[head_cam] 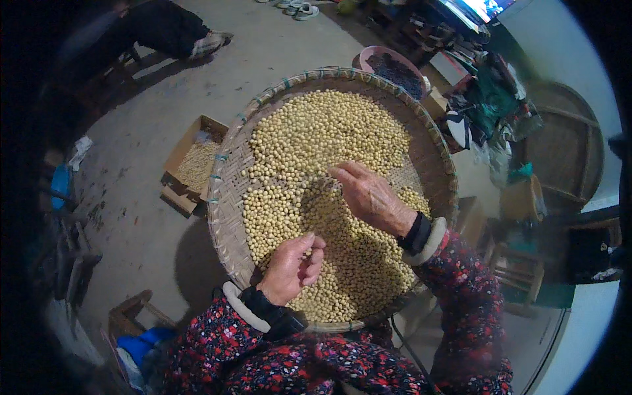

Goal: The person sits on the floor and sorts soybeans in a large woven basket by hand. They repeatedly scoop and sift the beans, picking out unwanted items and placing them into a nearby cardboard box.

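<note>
A round woven bamboo tray (227, 217) lies before me at lap height, its rim bound with green ties. Dried yellow soybeans (326, 133) cover much of it, in a far patch and a nearer heap. Over the middle of the tray, my right hand (373, 197) reaches in from the right, its fingertips close together at the beans. My left hand (295, 266) hovers above the near left part with its fingers curled. Whether either hand pinches a bean is too small to tell. Shadow from my arms falls across the nearer beans.
Left of the tray, an open cardboard box (197, 163) on the floor holds more beans. A pink basin (368, 52) of dark contents stands beyond the rim. Someone's leg and shoe (210, 44) are at far left. Bags (493, 98) and a wooden stool (518, 266) crowd the right.
</note>
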Demonstrator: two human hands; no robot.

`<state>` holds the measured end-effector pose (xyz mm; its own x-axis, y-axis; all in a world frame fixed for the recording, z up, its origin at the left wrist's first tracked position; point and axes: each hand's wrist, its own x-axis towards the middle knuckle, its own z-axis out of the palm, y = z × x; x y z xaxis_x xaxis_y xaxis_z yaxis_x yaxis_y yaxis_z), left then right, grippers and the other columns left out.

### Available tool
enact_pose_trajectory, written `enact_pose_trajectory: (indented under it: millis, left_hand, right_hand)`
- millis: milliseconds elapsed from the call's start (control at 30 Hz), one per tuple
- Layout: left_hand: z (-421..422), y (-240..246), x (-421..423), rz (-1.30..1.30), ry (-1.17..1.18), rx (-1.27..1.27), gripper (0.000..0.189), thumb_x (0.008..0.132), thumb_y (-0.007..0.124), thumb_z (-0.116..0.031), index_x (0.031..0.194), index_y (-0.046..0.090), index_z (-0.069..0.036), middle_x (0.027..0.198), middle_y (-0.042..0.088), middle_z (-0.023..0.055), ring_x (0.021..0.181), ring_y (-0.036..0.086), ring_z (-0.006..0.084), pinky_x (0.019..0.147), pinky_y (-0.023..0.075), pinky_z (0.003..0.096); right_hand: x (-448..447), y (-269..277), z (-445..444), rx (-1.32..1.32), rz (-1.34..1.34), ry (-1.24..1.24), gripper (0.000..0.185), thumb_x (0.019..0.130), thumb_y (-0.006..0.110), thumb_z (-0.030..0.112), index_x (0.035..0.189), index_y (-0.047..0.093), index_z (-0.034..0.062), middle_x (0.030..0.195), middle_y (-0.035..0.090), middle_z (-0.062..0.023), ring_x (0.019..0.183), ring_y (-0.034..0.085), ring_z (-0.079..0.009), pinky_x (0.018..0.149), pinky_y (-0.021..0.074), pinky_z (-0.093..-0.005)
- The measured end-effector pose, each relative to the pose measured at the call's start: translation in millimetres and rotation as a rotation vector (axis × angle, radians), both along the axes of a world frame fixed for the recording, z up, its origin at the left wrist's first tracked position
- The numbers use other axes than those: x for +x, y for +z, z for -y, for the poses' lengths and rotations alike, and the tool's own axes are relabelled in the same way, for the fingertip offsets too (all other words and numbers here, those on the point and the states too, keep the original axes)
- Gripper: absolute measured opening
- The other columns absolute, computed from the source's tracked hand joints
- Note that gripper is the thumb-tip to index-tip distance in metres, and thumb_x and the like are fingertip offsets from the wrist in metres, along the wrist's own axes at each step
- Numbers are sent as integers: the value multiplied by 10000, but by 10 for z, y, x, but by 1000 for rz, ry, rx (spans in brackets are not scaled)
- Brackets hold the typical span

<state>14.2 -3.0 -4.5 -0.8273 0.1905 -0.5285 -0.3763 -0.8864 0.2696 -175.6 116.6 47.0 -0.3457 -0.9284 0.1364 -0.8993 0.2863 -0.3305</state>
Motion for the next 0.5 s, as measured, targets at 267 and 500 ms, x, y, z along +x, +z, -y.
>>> enact_pose_trajectory:
  millis: [267, 500]
  left_hand:
    - [-2, 1, 2, -18, -66, -59, 243, 990, 462, -239, 1035, 547, -16, 717, 489, 9, 521, 428, 97, 407, 330, 237]
    - [-9, 106, -37, -31, -159, -63, 215, 998, 439, -211, 1031, 532, -20, 685, 466, 9, 511, 419, 91, 402, 323, 219]
  right_hand:
    - [98, -54, -24, 201, 106, 76, 401, 761, 509, -45, 1161, 530, -29, 1109, 535, -174, 1021, 551, -338, 824, 491, -410]
    - [210, -156, 153, 79, -132, 61, 635, 755, 535, 4, 1366, 365, -32, 1416, 374, -209, 1291, 398, -356, 1049, 348, -429]
